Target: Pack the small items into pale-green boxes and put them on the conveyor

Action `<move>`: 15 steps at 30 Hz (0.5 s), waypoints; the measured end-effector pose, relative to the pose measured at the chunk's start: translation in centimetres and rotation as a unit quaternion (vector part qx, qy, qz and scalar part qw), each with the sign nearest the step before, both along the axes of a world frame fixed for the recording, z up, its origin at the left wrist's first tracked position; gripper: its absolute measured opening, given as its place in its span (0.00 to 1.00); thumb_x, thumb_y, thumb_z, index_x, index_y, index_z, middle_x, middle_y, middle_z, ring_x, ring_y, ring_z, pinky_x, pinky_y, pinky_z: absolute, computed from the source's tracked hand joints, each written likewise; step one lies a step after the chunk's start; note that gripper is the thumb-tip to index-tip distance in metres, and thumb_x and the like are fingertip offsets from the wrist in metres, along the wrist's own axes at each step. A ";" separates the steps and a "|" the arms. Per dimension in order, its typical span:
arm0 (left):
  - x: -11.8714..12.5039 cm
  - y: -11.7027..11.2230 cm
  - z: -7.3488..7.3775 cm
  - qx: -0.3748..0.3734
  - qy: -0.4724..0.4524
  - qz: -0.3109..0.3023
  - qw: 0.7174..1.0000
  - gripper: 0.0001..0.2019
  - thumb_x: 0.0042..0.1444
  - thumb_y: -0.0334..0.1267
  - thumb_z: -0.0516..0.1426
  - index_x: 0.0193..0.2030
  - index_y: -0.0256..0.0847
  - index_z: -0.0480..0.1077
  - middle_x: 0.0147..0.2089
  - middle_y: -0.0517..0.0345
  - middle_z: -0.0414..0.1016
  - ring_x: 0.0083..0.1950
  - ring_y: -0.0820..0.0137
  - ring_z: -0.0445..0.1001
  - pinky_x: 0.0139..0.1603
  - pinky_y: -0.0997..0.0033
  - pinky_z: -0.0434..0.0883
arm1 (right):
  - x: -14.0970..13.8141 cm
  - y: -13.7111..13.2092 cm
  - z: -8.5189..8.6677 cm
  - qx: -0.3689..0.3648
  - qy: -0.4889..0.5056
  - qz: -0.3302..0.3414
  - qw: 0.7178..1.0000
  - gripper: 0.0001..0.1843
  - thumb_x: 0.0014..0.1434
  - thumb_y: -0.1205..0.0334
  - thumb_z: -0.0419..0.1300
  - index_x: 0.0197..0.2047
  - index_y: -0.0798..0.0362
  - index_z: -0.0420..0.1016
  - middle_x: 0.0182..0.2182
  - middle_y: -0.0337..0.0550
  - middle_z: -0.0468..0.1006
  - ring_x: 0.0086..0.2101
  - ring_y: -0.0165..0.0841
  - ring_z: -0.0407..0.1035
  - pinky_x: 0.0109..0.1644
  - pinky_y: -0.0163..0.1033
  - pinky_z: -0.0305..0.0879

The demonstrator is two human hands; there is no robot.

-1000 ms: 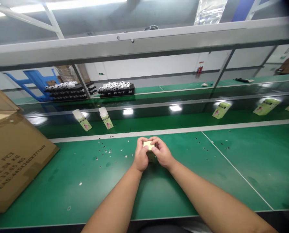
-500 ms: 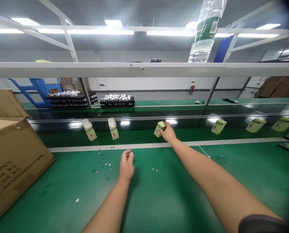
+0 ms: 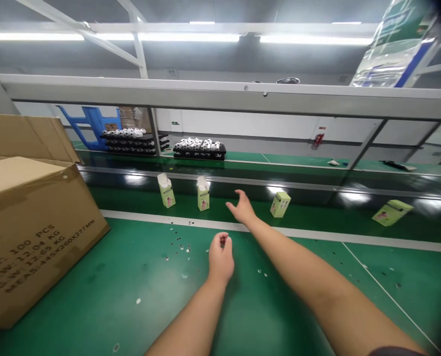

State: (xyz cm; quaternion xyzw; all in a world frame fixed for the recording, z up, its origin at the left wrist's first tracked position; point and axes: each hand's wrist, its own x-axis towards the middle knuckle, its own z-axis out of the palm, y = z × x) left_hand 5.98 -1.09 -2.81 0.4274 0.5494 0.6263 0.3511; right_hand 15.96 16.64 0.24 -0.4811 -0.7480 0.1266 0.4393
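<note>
My right hand (image 3: 242,208) reaches out over the dark conveyor belt (image 3: 317,217) with its fingers spread and nothing in it. It hovers between a small green carton with an open white top (image 3: 203,193) on its left and a closed green carton (image 3: 280,204) on its right. My left hand (image 3: 221,257) rests on the green table (image 3: 94,296) with its fingers curled in a loose pinch; whether it holds anything is too small to tell. Another open-topped carton (image 3: 166,190) stands further left on the belt.
A large brown cardboard box (image 3: 27,222) stands at the left of the table. Small white bits (image 3: 179,244) lie scattered near my left hand. A tipped green carton (image 3: 391,211) lies on the belt at the right. Black trays of white balls (image 3: 198,147) sit beyond the belt.
My right hand has let go of the green carton on the belt and swung left, fingers spread. The cartons have travelled right. My left hand stays curled on the table.
</note>
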 end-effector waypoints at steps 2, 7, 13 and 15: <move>-0.2 0.0 -0.1 0.006 -0.010 0.016 1.000 0.13 0.60 0.45 0.54 0.45 0.40 0.70 0.42 0.52 0.74 0.44 0.63 0.72 0.50 0.62 0.67 | -4.6 0.6 -0.8 -0.077 0.054 0.037 0.995 0.45 0.50 0.50 0.64 0.66 0.54 0.50 0.59 0.57 0.64 0.58 0.44 0.61 0.62 0.50 0.58; -0.6 0.0 0.0 0.023 -0.019 0.026 0.999 0.12 0.61 0.44 0.53 0.46 0.40 0.69 0.44 0.51 0.73 0.47 0.63 0.72 0.52 0.61 0.67 | -11.6 2.2 -0.9 -0.176 0.125 0.045 0.975 0.58 0.47 0.51 0.67 0.70 0.54 0.36 0.59 0.58 0.65 0.55 0.45 0.66 0.59 0.50 0.61; -1.3 0.3 0.0 0.009 -0.014 0.096 0.995 0.17 0.61 0.43 0.53 0.55 0.41 0.63 0.56 0.46 0.66 0.58 0.60 0.66 0.58 0.59 0.63 | -9.4 -0.8 -1.5 -0.102 0.134 0.025 0.985 0.39 0.50 0.56 0.63 0.64 0.50 0.57 0.51 0.50 0.72 0.49 0.41 0.69 0.55 0.48 0.64; -1.5 0.3 0.1 0.008 -0.030 0.121 0.992 0.21 0.62 0.45 0.52 0.59 0.42 0.60 0.62 0.45 0.61 0.64 0.60 0.61 0.62 0.59 0.60 | -7.2 -4.0 -2.3 -0.068 0.133 0.032 0.988 0.37 0.51 0.54 0.63 0.62 0.50 0.60 0.50 0.49 0.72 0.49 0.42 0.68 0.56 0.50 0.64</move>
